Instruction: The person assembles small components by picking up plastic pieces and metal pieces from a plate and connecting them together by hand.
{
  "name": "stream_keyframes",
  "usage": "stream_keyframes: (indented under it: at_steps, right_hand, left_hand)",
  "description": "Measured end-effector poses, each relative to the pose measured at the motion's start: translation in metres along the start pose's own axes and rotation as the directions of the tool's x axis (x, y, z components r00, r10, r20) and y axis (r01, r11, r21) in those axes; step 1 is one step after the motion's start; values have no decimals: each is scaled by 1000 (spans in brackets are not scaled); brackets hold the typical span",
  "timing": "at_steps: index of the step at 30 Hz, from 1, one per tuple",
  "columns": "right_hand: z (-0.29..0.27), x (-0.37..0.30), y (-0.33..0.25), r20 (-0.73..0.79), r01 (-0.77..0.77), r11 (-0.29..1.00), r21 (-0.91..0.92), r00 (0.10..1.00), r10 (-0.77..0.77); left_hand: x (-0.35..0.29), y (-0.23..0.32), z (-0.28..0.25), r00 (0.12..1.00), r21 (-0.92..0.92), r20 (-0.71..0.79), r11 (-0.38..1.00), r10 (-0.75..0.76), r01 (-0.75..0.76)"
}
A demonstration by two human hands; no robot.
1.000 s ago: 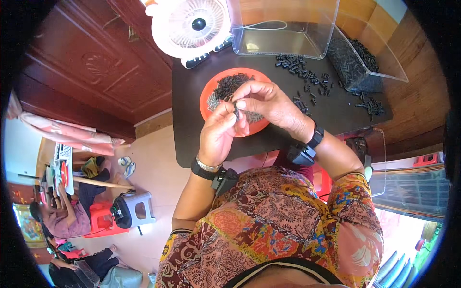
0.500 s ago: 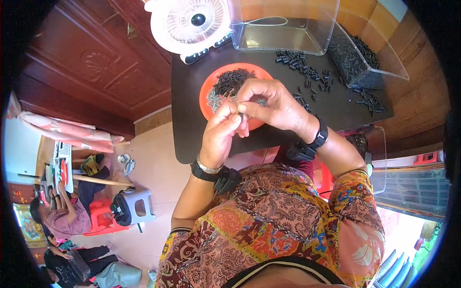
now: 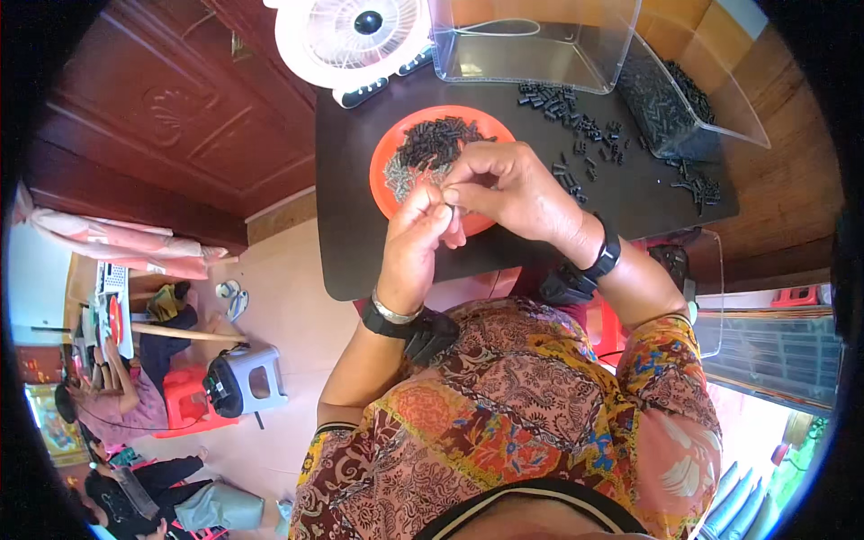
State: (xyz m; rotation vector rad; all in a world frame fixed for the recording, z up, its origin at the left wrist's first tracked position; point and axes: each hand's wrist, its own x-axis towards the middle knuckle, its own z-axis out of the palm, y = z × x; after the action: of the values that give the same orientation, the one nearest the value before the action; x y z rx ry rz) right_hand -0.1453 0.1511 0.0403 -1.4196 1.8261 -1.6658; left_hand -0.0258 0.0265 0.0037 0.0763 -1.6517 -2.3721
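Over the near side of a round orange-red plate (image 3: 382, 171), my two hands meet at the fingertips. My left hand (image 3: 412, 243) pinches a small dark piece (image 3: 452, 209) between thumb and fingers, mostly covered by them. The thumb and forefinger of my right hand (image 3: 517, 193) are pressed together right beside it; what they hold, if anything, is hidden. Small black tube-like parts (image 3: 441, 137) are heaped on the plate's far side. Next to them lie small silvery metal parts (image 3: 396, 176).
The plate stands on a dark table (image 3: 346, 225). Loose black parts (image 3: 576, 121) are scattered to the right, near a clear bin (image 3: 670, 112) full of them. Another clear box (image 3: 531, 63) and a white fan (image 3: 355, 36) stand behind. Two people sit at far left.
The whole view has shifted slightly. My hands stay together over the plate, and my right fingertips have moved only a little against the left ones.
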Motion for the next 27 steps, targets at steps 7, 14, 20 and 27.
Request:
stream_keyframes:
  at_steps: [7,14,20,27]
  right_hand:
    - [5,-5,-11,39,91,993,-76,995,-88]
    - [13,-7,-4,-47,242,937,-254,964,-261]
    - [14,-6,-8,-21,324,869,-375,934,-357]
    - [11,-11,-6,66,380,728,-570,905,-420]
  left_hand:
    - [0,-2,2,996,-232,-83,972,7,-26]
    - [0,4,2,999,-417,-6,908,-41,35]
    - [0,2,-1,1000,-457,19,889,-12,19]
    - [1,-1,5,999,-461,-6,887,-45,37]
